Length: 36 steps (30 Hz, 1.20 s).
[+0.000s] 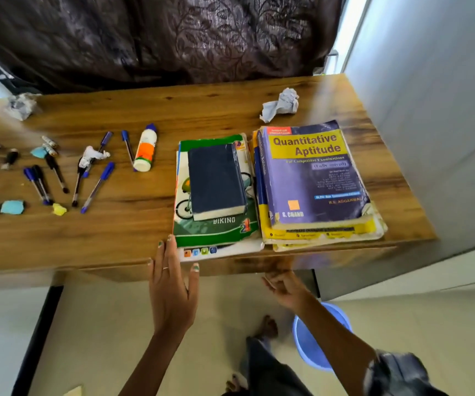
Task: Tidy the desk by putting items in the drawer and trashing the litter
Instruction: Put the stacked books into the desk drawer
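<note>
On the wooden desk (133, 224) lie two book stacks. A dark blue book (215, 181) tops the green "Biking" stack (219, 230); a purple "Quantitative Aptitude" book (313, 172) tops the yellow stack on the right. My left hand (170, 284) has straight fingers, its fingertips touching the near left corner of the green stack at the desk edge. My right hand (283, 287) is below the desk's front edge, under the books, with fingers loosely curled; I cannot tell what it touches. Several pens (96, 187), a glue bottle (145, 148) and crumpled paper (280, 105) lie on the desk.
More crumpled paper (20, 105) sits at the far left, with small paper scraps (12, 207) and bits among the pens. A blue bucket (313, 344) stands on the floor under the desk's right side. A dark curtain (159, 38) hangs behind, and a grey wall (430, 110) stands on the right.
</note>
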{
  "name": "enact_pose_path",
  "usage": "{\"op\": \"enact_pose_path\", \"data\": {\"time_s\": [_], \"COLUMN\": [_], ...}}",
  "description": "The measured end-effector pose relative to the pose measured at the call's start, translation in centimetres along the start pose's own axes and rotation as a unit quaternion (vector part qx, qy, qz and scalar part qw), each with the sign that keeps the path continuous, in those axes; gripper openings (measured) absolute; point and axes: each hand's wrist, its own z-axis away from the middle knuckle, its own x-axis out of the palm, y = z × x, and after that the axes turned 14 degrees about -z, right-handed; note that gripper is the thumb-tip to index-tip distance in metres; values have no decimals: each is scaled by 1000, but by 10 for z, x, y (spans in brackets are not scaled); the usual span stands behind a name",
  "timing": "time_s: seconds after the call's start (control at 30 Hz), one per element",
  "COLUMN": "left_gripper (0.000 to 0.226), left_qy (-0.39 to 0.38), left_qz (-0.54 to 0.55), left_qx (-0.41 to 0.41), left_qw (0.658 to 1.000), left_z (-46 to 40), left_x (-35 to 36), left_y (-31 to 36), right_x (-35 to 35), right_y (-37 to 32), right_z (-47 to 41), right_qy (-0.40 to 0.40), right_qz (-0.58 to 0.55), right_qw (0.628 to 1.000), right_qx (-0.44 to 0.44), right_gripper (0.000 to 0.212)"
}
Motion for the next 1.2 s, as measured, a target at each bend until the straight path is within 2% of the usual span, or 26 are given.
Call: {"op": "enact_pose_path", "data": {"time_s": [0.2,0.27,0.3,0.37,0.43,0.5,0.57,0.6,0.67,0.7,0.73,0.77,0.83,0.87,0.9,0.97,1.03,1.13,1.2], "left_gripper": [70,68,67,66,64,57,52,52,52,52,52,52,54,54,53,51,48,46,44], "left_qy": [-17,-23,-25,-26,-30,-32,-23,-16,-18,-25,-32,-36,-42,-40,-35,-45,-30,-43,-48], "left_qz": [-31,-45,-51,-63,-77,-88,-82,-82,-86,-90,-95,-99,-105,-108,-113,-117,-120,-118,-135], "left_qx": [34,38,39,48,71,89,87,85,88,88,87,86,82,83,85,91,102,101,105], "left_qw": [999,998,998,996,994,992,993,993,992,992,991,991,990,990,989,988,987,987,984], "left_z": [34,43,47,54,59,65,68,70,74,76,78,81,88,91,96,106,120,141,156], "left_x": [2,1,0,-2,-3,-5,-10,-15,-23,-25,-26,-27,-31,-32,-31,-38,-37,-47,-50], "left_y": [-4,-5,-5,-7,-9,-8,-5,-4,-5,-6,-7,-8,-8,-8,-9,-10,-13,-17,-19], "right_x": [-30,-39,-43,-49,-49,-41,-26,-20,-10,-7,-8,-10,-22,-30,-36,-42,-47,-62,-69], "right_y": [17,25,29,39,46,49,45,41,32,28,27,27,31,35,38,42,45,52,54], "right_z": [23,43,57,92,127,160,191,202,206,203,197,192,183,178,180,187,194,200,209], "right_qy": [-26,-26,-17,-1,-19,-71,-118,-119,-72,-47,-22,-6,-21,-33,-39,-34,-31,-50,-72], "right_qz": [17,69,130,286,392,450,478,496,572,613,651,690,761,786,802,808,801,802,821], "right_qw": [999,997,991,958,920,884,828,779,619,550,511,490,445,408,386,370,381,365,382], "right_qx": [25,32,30,25,-6,-105,-269,-366,-533,-565,-561,-533,-471,-463,-454,-457,-461,-471,-419], "right_gripper": [42,38,33,22,17,22,22,19,25,29,32,36,45,44,36,25,24,24,23]}}
